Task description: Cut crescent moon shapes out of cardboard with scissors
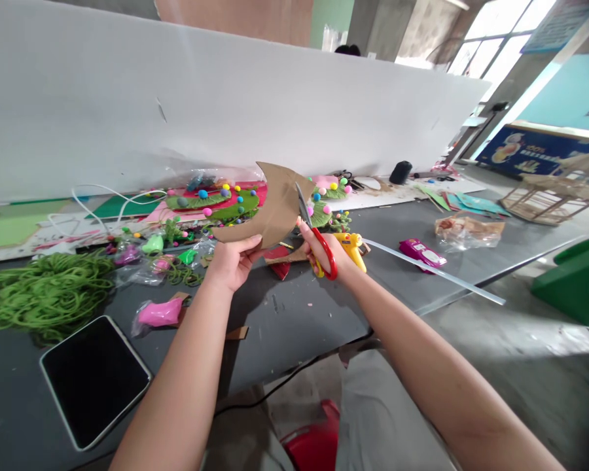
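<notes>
My left hand (233, 260) pinches the lower edge of a brown crescent-shaped cardboard piece (269, 206), holding it up above the grey table (294, 314). My right hand (324, 252) grips red-handled scissors (317, 239). Their blades point up and sit against the cardboard's right edge. A yellow glue gun (352, 247) lies on the table just behind my right hand.
Green cord (44, 291) lies piled at the left, with a dark tablet (94, 379) in front of it. Felt leaves with coloured pom-poms (216, 199) and small bags lie along a white board (226, 98). A clear strip (436, 271) and a pink packet (421, 252) lie at the right.
</notes>
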Demonstrator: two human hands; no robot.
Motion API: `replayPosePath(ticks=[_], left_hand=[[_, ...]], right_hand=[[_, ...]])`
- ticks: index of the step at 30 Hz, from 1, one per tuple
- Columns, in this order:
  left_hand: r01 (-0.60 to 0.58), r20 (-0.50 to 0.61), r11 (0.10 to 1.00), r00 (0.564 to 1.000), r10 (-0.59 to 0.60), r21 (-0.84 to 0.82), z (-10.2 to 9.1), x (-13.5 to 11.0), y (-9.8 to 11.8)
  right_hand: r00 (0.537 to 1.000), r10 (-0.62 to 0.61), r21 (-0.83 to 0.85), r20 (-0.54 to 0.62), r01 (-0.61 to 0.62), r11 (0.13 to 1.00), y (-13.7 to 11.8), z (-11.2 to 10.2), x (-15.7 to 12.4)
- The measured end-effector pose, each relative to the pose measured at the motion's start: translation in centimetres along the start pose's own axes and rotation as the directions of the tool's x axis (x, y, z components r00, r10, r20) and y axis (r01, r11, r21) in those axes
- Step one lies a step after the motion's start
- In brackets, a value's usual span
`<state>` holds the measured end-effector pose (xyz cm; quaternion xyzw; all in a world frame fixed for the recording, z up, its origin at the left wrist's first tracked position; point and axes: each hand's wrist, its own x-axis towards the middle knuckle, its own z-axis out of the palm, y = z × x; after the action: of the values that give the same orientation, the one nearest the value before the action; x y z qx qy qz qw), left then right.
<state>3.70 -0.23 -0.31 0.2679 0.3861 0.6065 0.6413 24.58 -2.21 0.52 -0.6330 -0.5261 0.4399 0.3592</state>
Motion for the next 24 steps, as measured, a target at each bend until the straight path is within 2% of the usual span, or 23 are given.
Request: replayPosePath(ticks=[4,6,7,8,9,10,11,12,13,15,17,19,21,24], left_hand=[[-0.007,-0.069,0.999,0.998,0.009,0.037,-0.3,0.6,0.1],[-0.116,-0.171,0.989,0.977,0.129,0.089,-0.7,1.0,0.3],[-0.213,-0.232,0.966,0.942,0.243,0.149,-0.9,1.2,0.4],[-0.327,-0.286,0.907,0.872,0.398,0.263,-1.2,1.3,0.6],[-0.445,-0.291,0.799,0.766,0.574,0.405,-1.5,1.3,0.8],[-0.537,-0.220,0.660,0.663,0.715,0.526,-1.7,1.3,0.9],[-0.593,-0.093,0.544,0.622,0.778,0.594,-1.7,1.2,1.0],[-0.621,0.027,0.496,0.640,0.768,0.607,-1.7,0.9,1.0],[-0.628,0.092,0.515,0.681,0.726,0.584,-1.5,0.7,1.0],[-0.562,0.146,0.576,0.779,0.610,0.594,-0.7,0.2,0.7],[-0.511,0.199,0.568,0.830,0.521,0.645,0.3,-0.2,0.2],[-0.490,0.203,0.569,0.846,0.492,0.660,1.0,-0.3,-0.2],[-0.440,0.147,0.551,0.856,0.495,0.709,1.3,-0.2,-0.5],[-0.448,0.184,0.506,0.854,0.488,0.737,1.1,0.2,-0.9]], right_hand=[[1.000,-0.031,-0.054,0.006,0.031,0.998,0.2,0.0,-0.1],[0.999,-0.042,-0.061,-0.005,0.042,0.997,0.1,0.1,-0.3],[0.999,-0.043,-0.057,-0.006,0.043,0.997,0.1,0.1,-0.4],[0.999,-0.041,-0.052,0.002,0.041,0.998,0.1,0.1,-0.6],[0.999,-0.038,-0.048,0.015,0.038,0.998,0.0,0.1,-0.8],[0.999,-0.034,-0.044,0.038,0.036,0.998,0.0,0.0,-1.1],[0.997,-0.034,-0.040,0.068,0.036,0.999,0.0,0.0,-1.4],[0.994,-0.038,-0.038,0.103,0.042,0.998,0.0,-0.1,-1.7],[0.989,-0.049,-0.035,0.143,0.054,0.998,0.0,-0.2,-2.0],[0.971,-0.075,-0.020,0.226,0.082,0.996,0.2,-0.3,-2.7],[0.954,-0.096,-0.004,0.285,0.102,0.995,0.5,-0.3,-3.3],[0.945,-0.103,-0.025,0.310,0.116,0.993,0.9,-0.2,-3.7],[0.948,-0.097,-0.076,0.302,0.126,0.989,1.5,-0.2,-3.9],[0.959,-0.092,-0.141,0.270,0.133,0.981,2.3,-0.2,-4.0]])
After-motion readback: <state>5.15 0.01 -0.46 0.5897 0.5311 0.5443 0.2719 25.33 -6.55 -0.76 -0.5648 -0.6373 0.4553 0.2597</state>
